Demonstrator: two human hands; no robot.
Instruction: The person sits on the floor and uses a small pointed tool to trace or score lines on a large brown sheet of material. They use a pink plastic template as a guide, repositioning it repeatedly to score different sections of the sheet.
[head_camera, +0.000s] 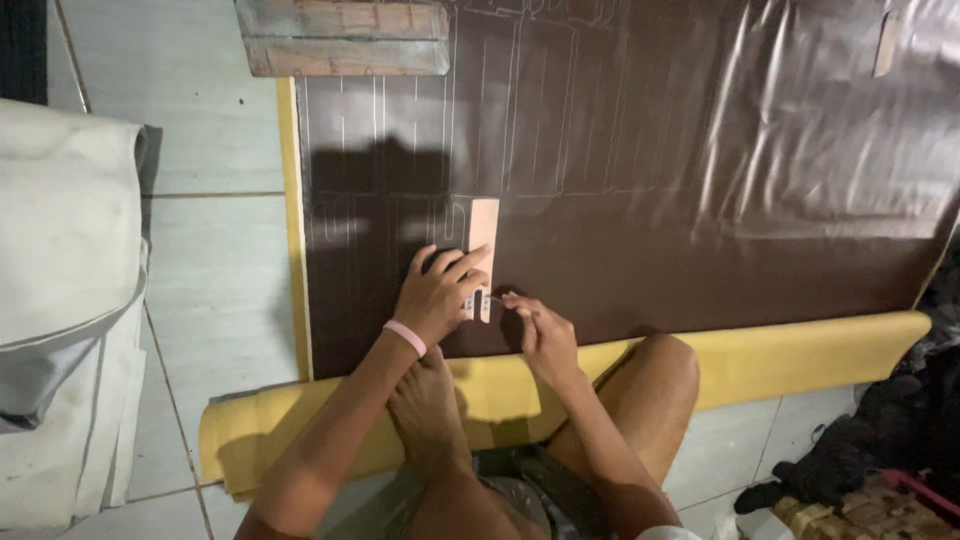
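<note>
The left hand lies palm down with fingers spread, pressing a narrow tan template flat onto the dark brown sheet. A pink band circles its wrist, and the forearm runs back toward the lower left. Just to its right, the right hand bends at the wrist, fingertips pinched together at the template's near end. Whatever they grip is too small and shadowed to make out. The template extends away from both hands; its lower part is covered by the left fingers. A bare foot rests on the yellow underlayer below the hands.
</note>
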